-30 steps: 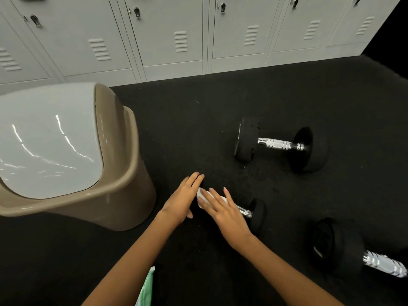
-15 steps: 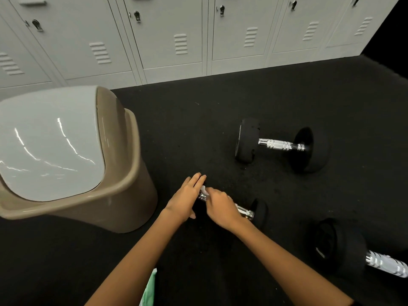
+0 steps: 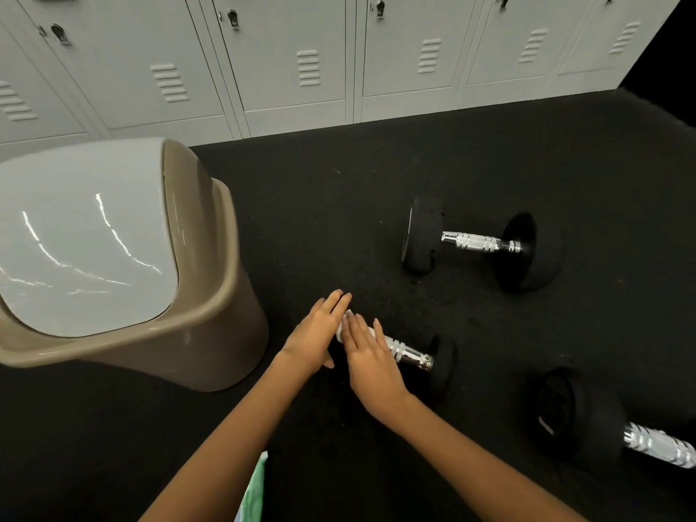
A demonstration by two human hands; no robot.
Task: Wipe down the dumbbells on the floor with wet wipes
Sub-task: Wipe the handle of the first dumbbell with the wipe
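Dumbbell nearest me (image 3: 410, 357) lies on the black floor (image 3: 339, 220), chrome handle pointing right toward its black end weight. White wet wipe (image 3: 343, 327) sits on the handle's left part, mostly hidden under my hands. My right hand (image 3: 371, 357) lies flat over the handle and wipe, fingers straight and pressing down, grip not curled round anything. My left hand (image 3: 320, 333) rests just beside it on the left, fingers straight and together, touching the wipe's edge; that end of the dumbbell is covered, can't see it.

Second dumbbell (image 3: 478, 243) lies farther out to the right, well apart, both black heads and chrome handle visible. Third dumbbell (image 3: 602, 423) is near right, cut off by the frame edge.

Tan bin (image 3: 211, 333) with a glossy white lid stands on the floor to my left. Grey lockers (image 3: 301, 62) run along the back. Green pack edge (image 3: 256, 491) shows between my forearms at the bottom.
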